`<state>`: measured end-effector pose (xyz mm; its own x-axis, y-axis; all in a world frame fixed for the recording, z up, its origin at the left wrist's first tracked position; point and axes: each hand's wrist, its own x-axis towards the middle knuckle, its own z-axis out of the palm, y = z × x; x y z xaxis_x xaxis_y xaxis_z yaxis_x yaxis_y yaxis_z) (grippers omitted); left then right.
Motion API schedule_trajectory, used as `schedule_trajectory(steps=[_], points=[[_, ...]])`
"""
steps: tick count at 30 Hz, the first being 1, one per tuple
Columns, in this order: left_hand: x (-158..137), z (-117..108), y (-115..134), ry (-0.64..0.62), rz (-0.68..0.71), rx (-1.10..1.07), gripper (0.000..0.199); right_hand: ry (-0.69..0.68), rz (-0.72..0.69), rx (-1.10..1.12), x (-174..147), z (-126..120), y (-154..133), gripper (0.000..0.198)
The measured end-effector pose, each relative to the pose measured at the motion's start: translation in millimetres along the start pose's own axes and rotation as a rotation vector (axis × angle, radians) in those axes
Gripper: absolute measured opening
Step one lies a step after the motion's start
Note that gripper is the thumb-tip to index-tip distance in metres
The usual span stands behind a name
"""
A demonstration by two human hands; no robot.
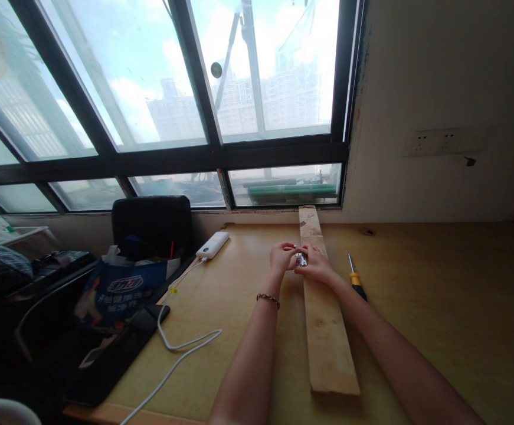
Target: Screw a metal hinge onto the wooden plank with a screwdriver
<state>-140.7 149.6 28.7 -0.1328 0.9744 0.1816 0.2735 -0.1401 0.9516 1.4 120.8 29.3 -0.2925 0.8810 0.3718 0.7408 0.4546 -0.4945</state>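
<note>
A small shiny metal hinge (301, 259) with dark holes is pinched between my two hands, above the far half of a long wooden board (327, 336). My left hand (282, 258) closes its thumb and fingers on the hinge's left side. From the right, my right hand (316, 264) grips the same piece, with its fingers covering part of it. The board lies lengthwise on the table, pointing toward the window. To the right of the board rests a screwdriver (356, 281) with a yellow and black handle, touched by neither hand.
A white power bank (213, 245) with a white cable (181, 345) lies on the yellowish table (442, 307), at its left edge. Left of the table stand a black chair (151, 221) and a blue bag (121, 292). Windows and a wall border the far side.
</note>
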Motion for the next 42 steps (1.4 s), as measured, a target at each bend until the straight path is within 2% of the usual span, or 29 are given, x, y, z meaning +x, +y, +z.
schedule_trajectory(steps=[6, 9, 11, 13, 17, 20, 24, 27, 30, 38, 42], points=[[-0.4, -22.2, 15.2, 0.143, -0.019, -0.133, 0.020, -0.012, 0.002, 0.002, 1.8, -1.4, 0.8, 0.067], [-3.0, -39.9, 14.9, 0.182, -0.086, -0.111, 0.029, -0.016, 0.011, 0.008, 2.2, -2.6, 0.3, 0.067], [-6.0, -52.8, 8.4, 0.167, -0.139, -0.022, 0.034, -0.010, 0.009, 0.012, 1.8, -3.3, 0.1, 0.066], [-10.3, -66.8, -2.4, 0.166, -0.157, 0.101, 0.030, -0.005, 0.002, 0.016, 1.3, -3.6, 0.1, 0.066], [-21.4, -96.1, -28.5, 0.246, -0.152, 0.245, 0.016, 0.008, -0.001, 0.023, 0.9, -2.8, 0.9, 0.066], [-27.4, -110.2, -43.4, 0.284, -0.138, 0.451, 0.017, 0.007, -0.007, 0.025, 1.1, -1.7, 1.5, 0.065], [-31.7, -104.0, -50.2, 0.191, -0.080, 0.737, 0.023, 0.005, -0.013, 0.026, 0.9, -1.4, 1.7, 0.065], [-36.0, -89.4, -49.1, 0.143, -0.017, 0.851, 0.022, 0.013, -0.013, 0.026, 0.7, -1.6, 1.7, 0.064], [-39.9, -80.3, -47.9, 0.146, 0.019, 0.930, 0.021, 0.011, -0.008, 0.026, 0.7, -1.6, 1.5, 0.064], [-41.4, -82.3, -46.7, 0.153, 0.043, 0.913, 0.018, 0.008, -0.007, 0.011, 0.2, -2.2, 0.1, 0.063], [-38.8, -85.9, -43.3, 0.123, -0.056, 0.844, 0.014, 0.015, -0.007, -0.002, 0.0, -1.4, 0.0, 0.061]])
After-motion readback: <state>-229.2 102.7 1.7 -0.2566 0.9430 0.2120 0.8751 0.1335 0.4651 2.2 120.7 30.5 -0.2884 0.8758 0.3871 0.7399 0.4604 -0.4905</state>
